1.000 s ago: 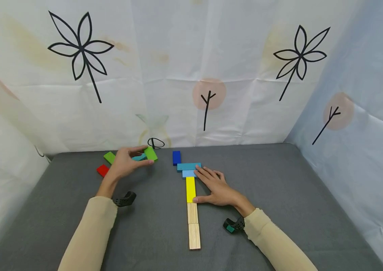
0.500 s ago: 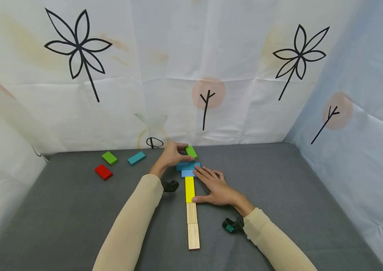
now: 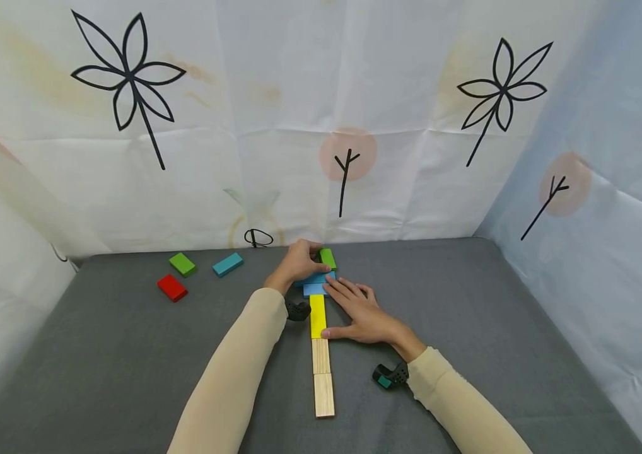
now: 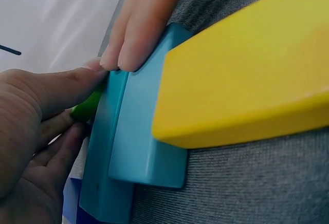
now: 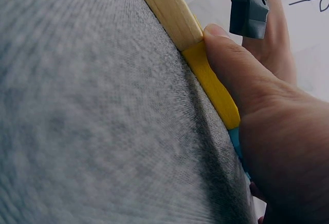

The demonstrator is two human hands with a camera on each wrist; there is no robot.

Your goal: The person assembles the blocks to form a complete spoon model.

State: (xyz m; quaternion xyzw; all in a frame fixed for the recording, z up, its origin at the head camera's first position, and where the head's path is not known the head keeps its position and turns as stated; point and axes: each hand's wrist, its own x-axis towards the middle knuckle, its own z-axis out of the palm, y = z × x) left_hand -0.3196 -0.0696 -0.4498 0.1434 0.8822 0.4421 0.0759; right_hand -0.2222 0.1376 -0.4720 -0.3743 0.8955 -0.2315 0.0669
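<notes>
My left hand (image 3: 297, 263) pinches a green block (image 3: 328, 258) between thumb and fingers, at the far side of two blue blocks. In the left wrist view, the green block (image 4: 86, 107) shows only partly behind the thumb, beside the teal-blue block (image 4: 105, 183). A lighter blue block (image 4: 146, 147) lies against that one, and a yellow block (image 4: 231, 80) touches it end-on. My right hand (image 3: 363, 315) lies with fingers extended, fingertips on the right ends of the blue blocks. Its thumb touches the yellow block (image 3: 318, 315) near the joint with a plain wooden block (image 3: 321, 356).
A second plain wooden block (image 3: 323, 395) ends the row nearest me. At the back left lie a green block (image 3: 183, 264), a red block (image 3: 172, 287) and a blue block (image 3: 227, 265). A dark blue block (image 4: 71, 201) shows under my left hand. White cloth (image 3: 412, 202) hangs behind.
My left hand has carried the green block rightward from the back left to the blue blocks, and the block has turned more upright in view. The right hand has stayed in place.
</notes>
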